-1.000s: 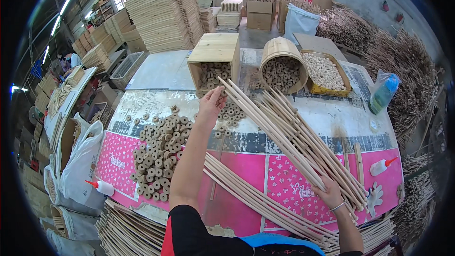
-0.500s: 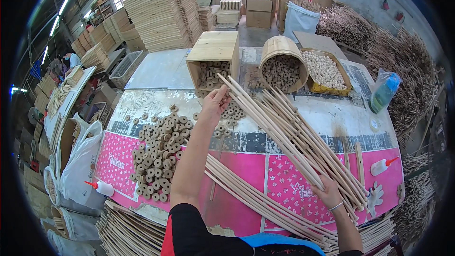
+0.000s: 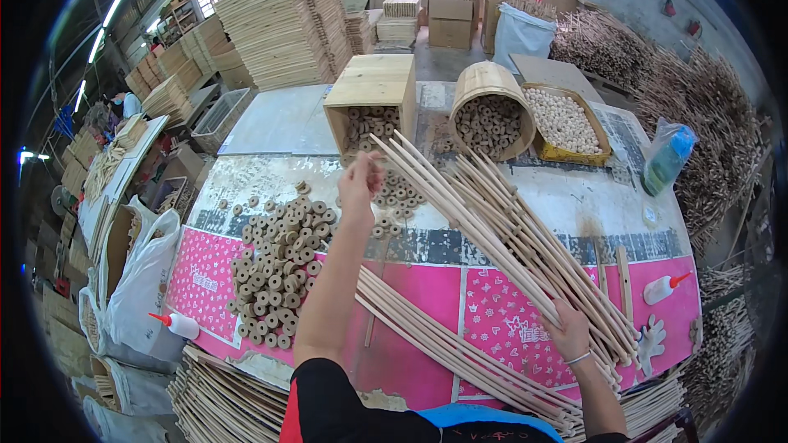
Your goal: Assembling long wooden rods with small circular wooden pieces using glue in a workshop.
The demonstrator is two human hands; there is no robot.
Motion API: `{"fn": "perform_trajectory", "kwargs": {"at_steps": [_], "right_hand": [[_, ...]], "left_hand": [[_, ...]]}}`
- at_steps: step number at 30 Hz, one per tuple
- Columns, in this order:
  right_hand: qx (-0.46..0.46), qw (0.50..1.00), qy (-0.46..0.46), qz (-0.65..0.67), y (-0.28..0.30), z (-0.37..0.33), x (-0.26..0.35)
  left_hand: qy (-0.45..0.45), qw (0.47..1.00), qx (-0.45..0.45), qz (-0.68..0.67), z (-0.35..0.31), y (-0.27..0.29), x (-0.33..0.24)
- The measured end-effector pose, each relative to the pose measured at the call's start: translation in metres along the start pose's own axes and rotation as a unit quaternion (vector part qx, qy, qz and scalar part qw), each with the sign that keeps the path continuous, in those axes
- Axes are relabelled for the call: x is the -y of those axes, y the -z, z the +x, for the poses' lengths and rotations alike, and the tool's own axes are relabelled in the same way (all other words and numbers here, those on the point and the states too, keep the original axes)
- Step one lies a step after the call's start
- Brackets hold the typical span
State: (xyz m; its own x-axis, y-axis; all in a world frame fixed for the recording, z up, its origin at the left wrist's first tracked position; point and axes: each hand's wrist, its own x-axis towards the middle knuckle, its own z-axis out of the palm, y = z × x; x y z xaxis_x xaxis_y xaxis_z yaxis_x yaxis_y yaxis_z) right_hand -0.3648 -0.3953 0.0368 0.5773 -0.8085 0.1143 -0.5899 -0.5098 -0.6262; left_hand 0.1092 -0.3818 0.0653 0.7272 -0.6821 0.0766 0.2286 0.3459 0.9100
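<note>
My right hand (image 3: 566, 330) grips the near ends of a few pale wooden dowels (image 3: 466, 212), which slant up and left across the table. Just left of their far tips is my left hand (image 3: 361, 184), raised and apart from them; its fingers are smeared by motion. Beneath and to the right of the held dowels lies a bundle of darker wooden dowels (image 3: 533, 230), some with small rings on them. A heap of round wooden rings (image 3: 279, 267) with holes spreads left of my left forearm. More loose rings (image 3: 400, 194) lie behind that hand.
A wooden box (image 3: 373, 82) and wooden bucket (image 3: 492, 80), both tipped and holding rings, stand at the back beside a yellow tray (image 3: 606, 150) of pale beads. More dowels (image 3: 460, 349) cross the front. Glue bottles (image 3: 182, 326) (image 3: 657, 290) and a glove (image 3: 652, 340) flank the pink cover.
My left hand has come away from the far ends of the dowels, moving left and slightly down. The right hand keeps its hold in nearly the same place.
</note>
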Motion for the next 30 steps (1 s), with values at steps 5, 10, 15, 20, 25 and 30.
{"fn": "perform_trajectory", "kwargs": {"at_steps": [5, 10, 15, 20, 25, 30], "right_hand": [[-0.028, 0.998, 0.024, -0.049, 0.0, -0.005, 0.006], [-0.03, 0.998, 0.018, -0.05, -0.003, -0.007, 0.011], [-0.006, 0.998, -0.005, -0.059, -0.004, -0.009, 0.012], [-0.015, 0.997, -0.001, -0.074, -0.008, -0.007, 0.009], [-0.065, 0.993, 0.026, -0.092, -0.016, -0.005, 0.015], [-0.06, 0.992, 0.015, -0.112, -0.03, -0.003, 0.024]], "left_hand": [[0.029, 0.997, -0.066, 0.023, 0.031, 0.009, -0.015], [0.046, 0.996, -0.05, 0.064, 0.035, 0.009, -0.012], [0.059, 0.995, -0.032, 0.071, 0.031, 0.006, -0.013], [0.059, 0.995, -0.034, 0.075, 0.012, -0.011, -0.016], [-0.115, 0.976, -0.05, 0.18, -0.016, -0.033, -0.016], [-0.134, 0.959, 0.002, 0.25, -0.068, -0.062, -0.005]]}}
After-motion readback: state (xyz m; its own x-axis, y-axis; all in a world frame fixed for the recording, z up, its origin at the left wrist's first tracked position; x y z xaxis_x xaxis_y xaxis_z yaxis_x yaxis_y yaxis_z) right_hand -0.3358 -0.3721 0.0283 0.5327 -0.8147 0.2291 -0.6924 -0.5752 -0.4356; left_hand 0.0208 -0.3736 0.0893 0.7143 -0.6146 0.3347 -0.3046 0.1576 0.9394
